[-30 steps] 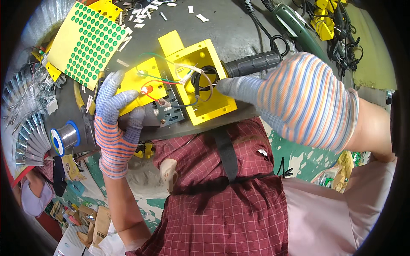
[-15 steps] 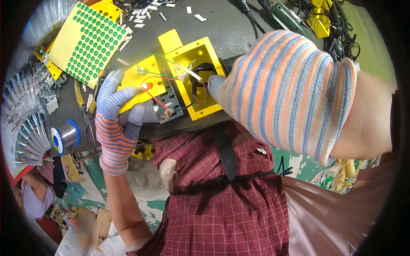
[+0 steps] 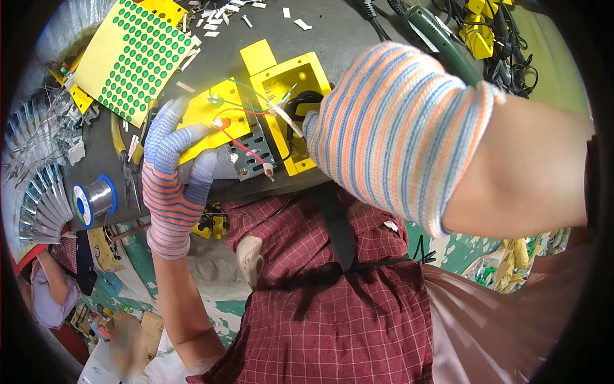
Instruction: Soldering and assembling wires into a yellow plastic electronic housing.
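Note:
My left hand (image 3: pixel 174 182), in a striped knit glove, pinches the left edge of a yellow metal plate (image 3: pixel 203 142) between thumb and fingers. Soldered to the plate is a red wire (image 3: pixel 246 146) with a loose bare tip; green wires run from it too. Beside it lies an open yellow metal box (image 3: pixel 309 65), with black cable (image 3: pixel 306 98) and a white wire (image 3: pixel 285 118) inside. My right hand (image 3: pixel 396 137), gloved alike, curls over the box's right side near the white wire. Most of its fingers are hidden. A perforated metal bracket (image 3: pixel 252 165) sits under the red wire.
At left are a sheet of green round stickers (image 3: pixel 137 64), pliers (image 3: pixel 121 153) and a solder spool (image 3: pixel 96 201). Fanned metal strips (image 3: pixel 45 200) lie farther left. A green power tool (image 3: pixel 441 38) and yellow parts with cables (image 3: pixel 478 35) are at back right.
My right hand has shifted a little left and inward over the box. The red wire's tip has moved right, off the bracket. My left hand stays on the plate.

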Demonstrator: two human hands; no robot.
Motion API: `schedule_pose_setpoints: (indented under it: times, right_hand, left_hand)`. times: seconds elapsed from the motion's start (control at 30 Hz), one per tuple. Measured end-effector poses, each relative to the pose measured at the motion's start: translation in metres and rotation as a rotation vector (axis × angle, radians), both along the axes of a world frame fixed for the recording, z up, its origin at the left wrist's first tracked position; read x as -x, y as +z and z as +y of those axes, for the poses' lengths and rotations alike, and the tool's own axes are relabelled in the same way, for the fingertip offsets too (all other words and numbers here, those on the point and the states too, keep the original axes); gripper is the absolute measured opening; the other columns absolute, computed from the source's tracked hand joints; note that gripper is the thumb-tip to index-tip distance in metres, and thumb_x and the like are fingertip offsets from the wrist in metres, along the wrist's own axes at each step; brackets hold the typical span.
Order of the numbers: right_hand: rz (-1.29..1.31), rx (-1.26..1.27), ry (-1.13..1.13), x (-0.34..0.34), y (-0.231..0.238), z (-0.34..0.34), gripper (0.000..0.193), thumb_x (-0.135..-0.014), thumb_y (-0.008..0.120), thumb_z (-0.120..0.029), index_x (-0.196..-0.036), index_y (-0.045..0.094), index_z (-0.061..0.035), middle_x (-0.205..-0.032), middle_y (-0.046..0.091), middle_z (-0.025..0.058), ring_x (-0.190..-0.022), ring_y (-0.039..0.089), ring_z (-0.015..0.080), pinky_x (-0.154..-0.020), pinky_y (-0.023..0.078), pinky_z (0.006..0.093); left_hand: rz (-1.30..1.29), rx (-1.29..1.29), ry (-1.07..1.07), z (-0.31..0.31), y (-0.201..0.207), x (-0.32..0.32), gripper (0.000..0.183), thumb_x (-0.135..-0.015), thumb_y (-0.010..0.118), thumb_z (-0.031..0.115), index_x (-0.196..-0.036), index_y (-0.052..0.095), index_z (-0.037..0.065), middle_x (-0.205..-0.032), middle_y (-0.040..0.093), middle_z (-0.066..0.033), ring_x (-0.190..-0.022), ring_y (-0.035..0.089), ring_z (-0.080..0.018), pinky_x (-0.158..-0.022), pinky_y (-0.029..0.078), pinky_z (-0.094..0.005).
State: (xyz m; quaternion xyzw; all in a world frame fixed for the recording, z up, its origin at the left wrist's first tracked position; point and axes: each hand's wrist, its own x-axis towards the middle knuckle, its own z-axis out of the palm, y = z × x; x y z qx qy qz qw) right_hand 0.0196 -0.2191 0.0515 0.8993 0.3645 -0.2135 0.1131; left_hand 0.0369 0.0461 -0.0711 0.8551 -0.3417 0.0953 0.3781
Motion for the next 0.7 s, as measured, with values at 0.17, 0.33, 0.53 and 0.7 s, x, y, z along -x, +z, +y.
schedule_pose_setpoints:
  times: [0.17, 0.33, 0.53, 0.7]
  right_hand:
    - [0.097, -0.009, -0.146, 0.006, 0.001, -0.003, 0.034, -0.084, 0.062, -0.012, -0.117, 0.064, -0.0078, -0.067, 0.063, 0.0143, -0.062, 0.066, 0.0333, -0.055, 0.051, 0.0411]
    - [0.149, -0.374, -0.08, 0.004, -0.026, -0.021, 0.019, -0.088, 0.059, -0.013, -0.102, 0.067, -0.0033, -0.062, 0.061, 0.0131, -0.056, 0.065, 0.0266, -0.054, 0.051, 0.0381]
    - [0.416, -0.601, -0.446, 0.009, -0.027, -0.013, 0.026, -0.093, 0.057, -0.012, -0.116, 0.065, -0.0024, -0.071, 0.064, 0.01, -0.059, 0.064, 0.0207, -0.055, 0.051, 0.0332]
    - [0.601, -0.74, -0.774, 0.016, -0.019, -0.014, 0.032, -0.097, 0.056, -0.012, -0.127, 0.062, -0.0016, -0.078, 0.066, 0.0076, -0.061, 0.064, 0.0159, -0.057, 0.052, 0.0292]
  left_hand:
    - [-0.033, -0.009, -0.024, -0.002, 0.002, -0.002, 0.03, -0.087, 0.07, 0.009, -0.116, 0.062, 0.006, -0.135, 0.056, -0.0231, -0.126, 0.053, -0.0418, -0.107, 0.041, -0.0456]
    - [-0.048, -0.017, -0.035, -0.001, -0.003, -0.003, 0.033, -0.086, 0.071, 0.01, -0.117, 0.06, 0.007, -0.135, 0.055, -0.0241, -0.126, 0.053, -0.0434, -0.107, 0.041, -0.0468]
    - [-0.1, -0.089, 0.013, 0.0, -0.003, -0.001, 0.032, -0.084, 0.071, 0.009, -0.115, 0.061, 0.009, -0.133, 0.056, -0.0231, -0.124, 0.053, -0.0438, -0.106, 0.042, -0.0484]
    - [-0.087, -0.066, 0.002, -0.003, 0.002, 0.0, 0.034, -0.082, 0.073, 0.011, -0.114, 0.062, 0.01, -0.133, 0.056, -0.0218, -0.125, 0.052, -0.0443, -0.104, 0.043, -0.0492]
